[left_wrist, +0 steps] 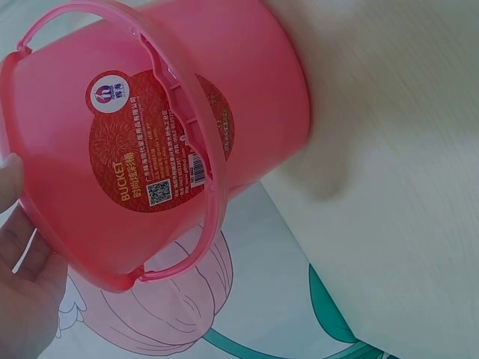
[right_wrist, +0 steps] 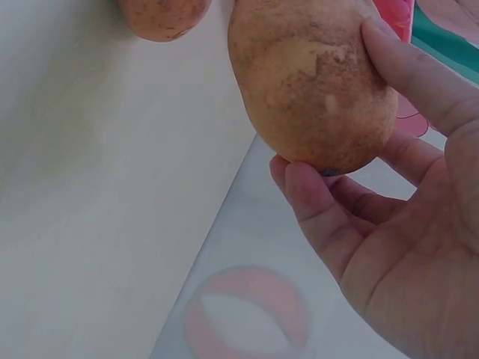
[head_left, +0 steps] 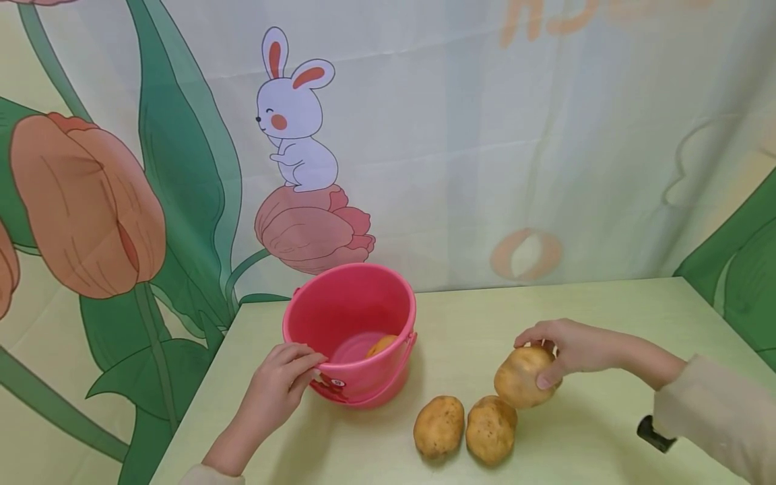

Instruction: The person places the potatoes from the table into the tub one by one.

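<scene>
A pink plastic bucket (head_left: 371, 385) stands at the back left of the table, tilted slightly in the head view. My left hand (head_left: 283, 374) grips its near left rim, thumb and fingers on either side of the wall. Inside on the bottom lies a yellow-brown rounded thing (head_left: 382, 345), partly hidden by the bucket wall. My right hand (head_left: 572, 350) holds a potato (right_wrist: 314, 90) between thumb and fingers, to the right of the bucket. Below and left of it, one potato (head_left: 492, 431) and another potato (head_left: 439, 428) lie side by side on the table.
The pale table (head_left: 606, 303) ends at the back against a hanging cloth (head_left: 461, 135) printed with tulips and a rabbit. The bucket's handle (left_wrist: 213, 168) hangs down on its near side, across a red label (left_wrist: 123, 164). A small black object (head_left: 656, 434) shows beside the right sleeve.
</scene>
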`<action>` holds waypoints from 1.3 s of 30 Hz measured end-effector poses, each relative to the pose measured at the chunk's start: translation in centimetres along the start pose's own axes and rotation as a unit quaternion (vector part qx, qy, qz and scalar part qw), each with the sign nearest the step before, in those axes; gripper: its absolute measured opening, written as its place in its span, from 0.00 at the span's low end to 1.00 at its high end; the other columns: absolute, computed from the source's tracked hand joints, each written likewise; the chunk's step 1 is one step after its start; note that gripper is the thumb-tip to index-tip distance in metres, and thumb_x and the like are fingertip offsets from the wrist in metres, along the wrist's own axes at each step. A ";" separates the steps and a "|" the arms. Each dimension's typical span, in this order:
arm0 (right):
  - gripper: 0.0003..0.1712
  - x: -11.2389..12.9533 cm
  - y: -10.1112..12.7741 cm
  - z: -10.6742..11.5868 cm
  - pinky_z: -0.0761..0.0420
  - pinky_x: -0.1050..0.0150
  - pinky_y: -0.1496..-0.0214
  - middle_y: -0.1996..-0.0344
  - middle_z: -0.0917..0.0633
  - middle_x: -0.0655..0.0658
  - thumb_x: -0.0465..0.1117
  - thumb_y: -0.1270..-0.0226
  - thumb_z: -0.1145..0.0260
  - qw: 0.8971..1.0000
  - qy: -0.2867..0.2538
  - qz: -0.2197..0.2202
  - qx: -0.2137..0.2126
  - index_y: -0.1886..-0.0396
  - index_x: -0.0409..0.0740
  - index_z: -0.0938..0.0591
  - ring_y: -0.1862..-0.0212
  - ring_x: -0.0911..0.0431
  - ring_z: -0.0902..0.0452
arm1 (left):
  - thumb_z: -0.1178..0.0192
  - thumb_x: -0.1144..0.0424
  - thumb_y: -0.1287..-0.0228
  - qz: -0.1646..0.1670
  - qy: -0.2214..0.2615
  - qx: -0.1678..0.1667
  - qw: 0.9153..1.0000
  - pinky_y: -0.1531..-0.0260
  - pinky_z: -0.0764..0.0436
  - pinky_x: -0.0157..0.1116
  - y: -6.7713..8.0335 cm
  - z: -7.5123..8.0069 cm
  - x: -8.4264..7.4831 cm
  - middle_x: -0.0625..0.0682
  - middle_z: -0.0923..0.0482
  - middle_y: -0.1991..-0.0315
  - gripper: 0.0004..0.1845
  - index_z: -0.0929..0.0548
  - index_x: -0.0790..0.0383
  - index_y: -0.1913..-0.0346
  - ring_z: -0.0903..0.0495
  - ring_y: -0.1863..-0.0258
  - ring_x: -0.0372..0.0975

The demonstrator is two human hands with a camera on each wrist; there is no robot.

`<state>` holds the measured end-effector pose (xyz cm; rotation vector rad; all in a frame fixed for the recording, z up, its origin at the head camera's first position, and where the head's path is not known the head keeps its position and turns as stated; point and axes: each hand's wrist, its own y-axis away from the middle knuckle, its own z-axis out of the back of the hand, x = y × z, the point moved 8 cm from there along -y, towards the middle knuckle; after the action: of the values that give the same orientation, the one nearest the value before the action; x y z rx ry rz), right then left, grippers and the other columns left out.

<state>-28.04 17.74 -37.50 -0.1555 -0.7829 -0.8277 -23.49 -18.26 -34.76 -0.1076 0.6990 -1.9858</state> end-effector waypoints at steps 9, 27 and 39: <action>0.38 1.2 -0.9 0.8 0.27 0.69 0.65 0.63 0.23 0.47 0.54 0.59 0.29 1.000 0.029 0.004 -0.008 0.49 0.37 0.27 0.63 0.57 0.31 | 0.31 0.68 0.59 0.003 0.001 0.002 1.000 0.67 0.19 0.34 0.0 0.0 0.1 0.46 0.23 0.64 0.17 0.16 0.54 0.61 0.28 0.58 0.39; 0.36 4.7 -2.1 1.9 0.26 0.69 0.64 0.61 0.22 0.47 0.51 0.57 0.29 0.998 0.056 0.027 -0.007 0.49 0.36 0.27 0.61 0.57 0.29 | 0.31 0.68 0.60 0.012 0.000 0.005 1.000 0.67 0.19 0.34 0.0 0.0 0.0 0.46 0.23 0.64 0.17 0.16 0.54 0.61 0.28 0.59 0.39; 0.36 6.5 -3.5 2.5 0.28 0.68 0.65 0.61 0.23 0.47 0.51 0.58 0.28 0.995 0.088 0.037 -0.005 0.49 0.40 0.26 0.63 0.59 0.31 | 0.31 0.68 0.59 0.008 -0.005 0.004 1.000 0.66 0.19 0.35 0.0 0.0 0.0 0.46 0.22 0.63 0.17 0.16 0.54 0.61 0.28 0.58 0.39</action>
<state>-29.23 12.45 -31.93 -0.1177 -0.6035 -0.7634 -23.52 -18.28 -34.74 -0.1074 0.6839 -1.9708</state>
